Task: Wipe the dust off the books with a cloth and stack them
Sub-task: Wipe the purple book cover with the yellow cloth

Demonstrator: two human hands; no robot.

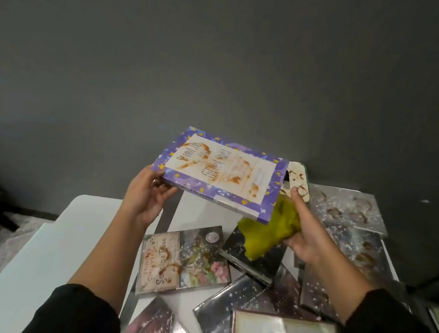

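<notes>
A purple book (217, 173) with yellow stars round a white panel is held tilted above the desk (44, 251); brown smears are seen across its cover. Its left edge is clamped by the left hand (146, 194), thumb on top. A bunched yellow cloth (268, 230) is gripped by the right hand (305, 233) just under the book's right corner. Other smeared books (185, 262) are scattered flat below.
</notes>
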